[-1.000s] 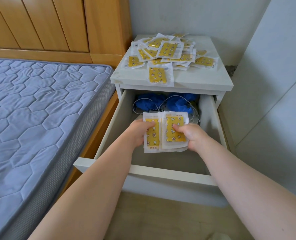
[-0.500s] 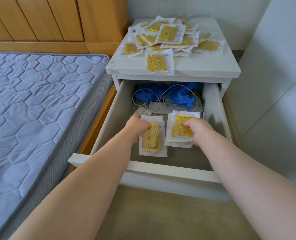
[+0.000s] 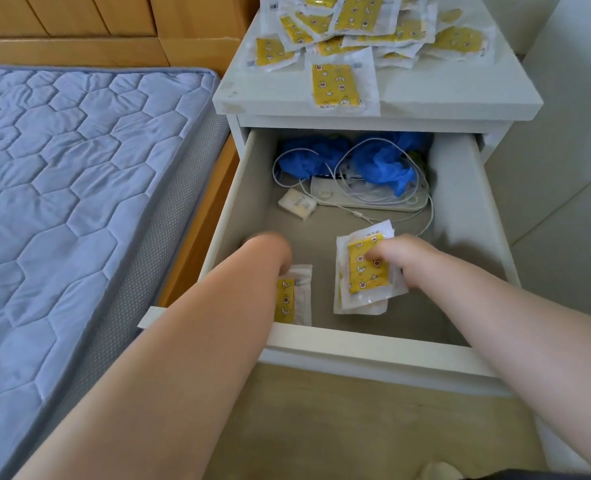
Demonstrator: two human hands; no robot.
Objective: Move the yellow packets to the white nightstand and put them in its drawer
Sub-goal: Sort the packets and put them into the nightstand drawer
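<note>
L hand [image 3: 270,251] now further from R hand [image 3: 405,258] in drawer [image 3: 373,337], L grip on 9 o'clock stack [image 3: 294,296] unclear, R fingers [image 3: 375,253] curled, pinching 3 o'clock stack [image 3: 366,278].

Left arm [image 3: 183,341]: bare from the wrist down to the lower edge of the picture; a long, smooth forearm.
Left hand [image 3: 270,252]: bare and blurred; only its back and the wrist show.
Right arm [image 3: 512,341]: bare in the same way, as far as the right edge.
Right hand [image 3: 403,258]: bare; the knuckles and the fingers [image 3: 373,252] show, a little blurred.
Clothing: a thin dark strip [image 3: 536,476] at the bottom edge, perhaps a garment; too little shows to tell.
Foot: a pale rounded shape [image 3: 437,471] at the bottom edge; toe or slipper, I cannot tell.
</note>
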